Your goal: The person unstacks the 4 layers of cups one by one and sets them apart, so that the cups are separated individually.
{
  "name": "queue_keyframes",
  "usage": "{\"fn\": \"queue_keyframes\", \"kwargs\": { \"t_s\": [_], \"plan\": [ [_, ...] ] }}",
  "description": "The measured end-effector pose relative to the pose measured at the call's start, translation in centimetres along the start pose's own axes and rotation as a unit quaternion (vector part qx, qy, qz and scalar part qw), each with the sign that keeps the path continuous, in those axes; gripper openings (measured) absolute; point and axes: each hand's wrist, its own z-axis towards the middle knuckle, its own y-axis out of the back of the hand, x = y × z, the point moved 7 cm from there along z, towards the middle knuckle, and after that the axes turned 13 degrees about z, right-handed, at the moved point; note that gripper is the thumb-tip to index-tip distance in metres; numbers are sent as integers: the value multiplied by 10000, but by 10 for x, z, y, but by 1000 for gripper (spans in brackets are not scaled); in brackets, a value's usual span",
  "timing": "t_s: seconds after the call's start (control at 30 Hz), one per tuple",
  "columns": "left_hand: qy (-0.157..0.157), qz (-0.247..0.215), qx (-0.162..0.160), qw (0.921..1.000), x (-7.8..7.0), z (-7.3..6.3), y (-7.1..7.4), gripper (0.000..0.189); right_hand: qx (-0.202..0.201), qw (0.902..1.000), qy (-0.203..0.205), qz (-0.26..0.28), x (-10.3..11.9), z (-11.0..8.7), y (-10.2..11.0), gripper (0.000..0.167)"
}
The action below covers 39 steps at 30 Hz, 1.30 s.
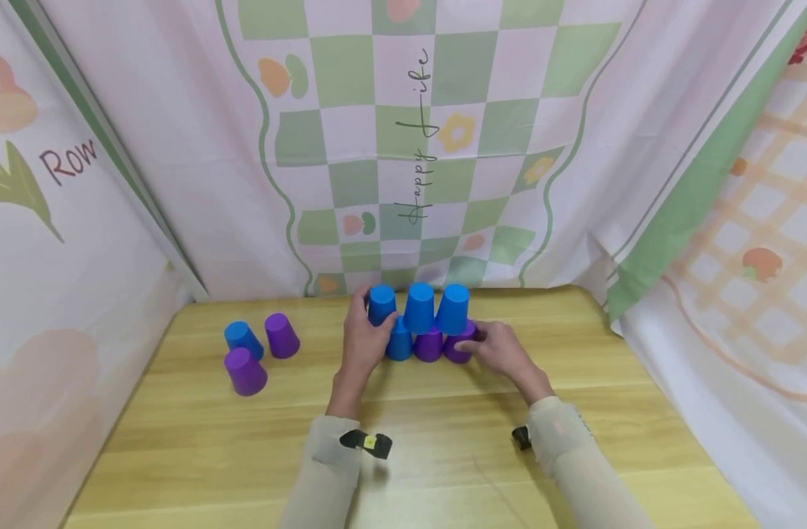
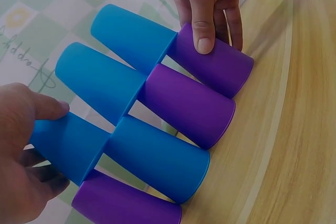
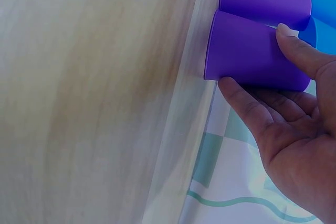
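Observation:
Upside-down plastic cups stand in two tiers near the back of the table. The upper tier has a left blue cup (image 1: 381, 300), a middle blue cup (image 1: 420, 307) and a right blue cup (image 1: 453, 308). My left hand (image 1: 364, 339) grips the left one, thumb in front and fingers behind. Below are several cups: a purple cup (image 2: 123, 203) at the left end, a blue cup (image 1: 400, 344), a purple cup (image 1: 428, 347) and, at the right end, another purple cup (image 3: 252, 51). That end cup is held between the thumb and fingers of my right hand (image 1: 506, 351).
Apart from the tiers, on the table's left, stand a blue cup (image 1: 243, 338) and two purple cups, one nearer (image 1: 246, 372) and one farther (image 1: 282, 336), all upside down. A patterned curtain (image 1: 436, 184) hangs behind the wooden table (image 1: 436, 455).

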Motion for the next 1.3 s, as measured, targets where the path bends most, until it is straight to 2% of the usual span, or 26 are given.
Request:
{"fn": "queue_keyframes", "kwargs": {
  "t_s": [0.8, 1.07, 1.3],
  "plan": [
    [184, 98, 73, 9998, -2, -2, 0, 61, -17, 9999, -78, 78, -1, -1, 0, 40],
    [174, 56, 34, 9998, -4, -2, 3, 62, 12, 9999, -107, 121, -2, 0, -1, 35],
    [216, 59, 12, 9997, -5, -3, 6, 62, -12, 9999, -86, 112, -2, 0, 0, 39]
  ]
}}
